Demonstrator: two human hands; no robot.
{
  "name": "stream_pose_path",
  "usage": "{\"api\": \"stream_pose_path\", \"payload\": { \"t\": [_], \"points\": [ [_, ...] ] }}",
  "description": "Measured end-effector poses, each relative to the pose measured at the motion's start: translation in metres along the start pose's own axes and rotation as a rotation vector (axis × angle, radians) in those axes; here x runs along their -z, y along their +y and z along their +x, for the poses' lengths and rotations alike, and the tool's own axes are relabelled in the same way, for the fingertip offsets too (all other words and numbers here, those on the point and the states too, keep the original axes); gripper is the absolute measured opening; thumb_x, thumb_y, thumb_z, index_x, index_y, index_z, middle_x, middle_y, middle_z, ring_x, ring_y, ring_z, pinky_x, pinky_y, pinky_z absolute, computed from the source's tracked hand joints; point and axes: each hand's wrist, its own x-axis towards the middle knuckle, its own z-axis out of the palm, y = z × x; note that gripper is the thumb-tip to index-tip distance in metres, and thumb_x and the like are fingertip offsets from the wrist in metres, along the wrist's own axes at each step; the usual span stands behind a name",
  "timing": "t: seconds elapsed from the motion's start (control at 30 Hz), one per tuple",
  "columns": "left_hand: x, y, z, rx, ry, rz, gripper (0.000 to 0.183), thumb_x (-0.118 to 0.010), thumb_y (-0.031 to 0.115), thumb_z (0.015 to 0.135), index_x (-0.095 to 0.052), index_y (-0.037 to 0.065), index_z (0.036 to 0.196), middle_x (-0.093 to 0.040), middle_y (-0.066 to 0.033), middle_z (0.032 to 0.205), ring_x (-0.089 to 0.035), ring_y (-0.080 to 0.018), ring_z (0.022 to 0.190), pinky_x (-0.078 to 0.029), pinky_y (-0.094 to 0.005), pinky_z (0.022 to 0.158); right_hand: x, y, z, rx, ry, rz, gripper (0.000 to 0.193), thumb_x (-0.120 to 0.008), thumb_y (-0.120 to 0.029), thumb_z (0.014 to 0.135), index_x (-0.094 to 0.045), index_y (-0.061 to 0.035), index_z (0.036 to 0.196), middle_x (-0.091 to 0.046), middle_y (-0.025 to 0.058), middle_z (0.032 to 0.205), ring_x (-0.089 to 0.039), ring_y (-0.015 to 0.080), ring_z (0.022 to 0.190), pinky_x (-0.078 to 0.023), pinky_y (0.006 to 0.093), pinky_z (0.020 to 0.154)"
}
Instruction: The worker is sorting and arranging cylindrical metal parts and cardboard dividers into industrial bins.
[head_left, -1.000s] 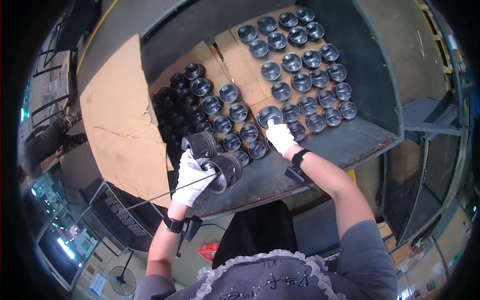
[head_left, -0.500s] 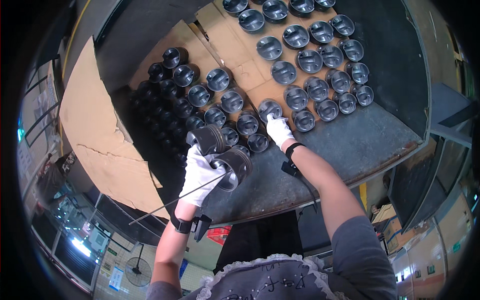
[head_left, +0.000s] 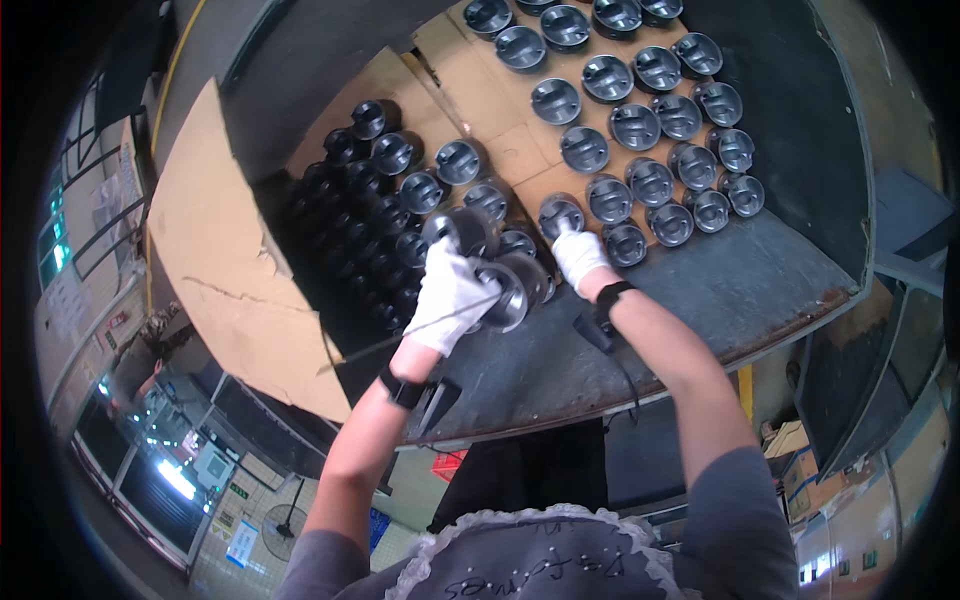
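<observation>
While your left hand (head_left: 448, 300) clasps two held pistons (head_left: 478, 229) over the left group's front, a thin rod (head_left: 370, 353) crossing its glove, your right hand (head_left: 580, 260) has its fingers in one hollow-up piston (head_left: 558, 212) on cardboard (head_left: 512, 155); whether they grip, you cannot tell. Further stock: upright pistons in rows (head_left: 650, 182), right; darker pistons (head_left: 345, 220), left; dark metal bin (head_left: 800, 110).

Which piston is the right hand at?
The piston at the near-left corner of the right-hand group; the right hand overlaps its open end, no other's.
</observation>
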Motion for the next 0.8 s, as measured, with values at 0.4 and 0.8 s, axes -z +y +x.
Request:
{"api": "stream_pose_path", "payload": {
  "t": [0.4,0.8],
  "points": [
    [-0.013,-0.015,0.047,-0.721,0.257,0.222,0.017,-0.061,0.017,0.087,-0.058,0.003,0.096,-0.059,-0.0075,0.082,-0.059,-0.0237,0.072,-0.049,-0.0339,0.067,0.220,-0.119,-0.109,0.397,0.574,0.226,0.009,-0.062,-0.012,0.082,-0.066,-0.0068,0.087,-0.064,0.0113,0.081,-0.067,0.0215,0.081,-0.054,0.0324,0.060],
    [-0.052,-0.009,0.172,-0.339,0.344,0.759,0.034,-0.058,0.021,0.075,-0.067,-0.008,0.089,-0.063,-0.0273,0.096,-0.060,-0.0364,0.088,-0.048,-0.0398,0.078,0.276,0.055,-0.198,0.025,1.264,1.609,0.025,-0.042,-0.011,0.098,-0.054,0.0039,0.113,-0.066,0.0163,0.094,-0.066,0.0209,0.080,-0.054,0.0277,0.071]
  ]
}}
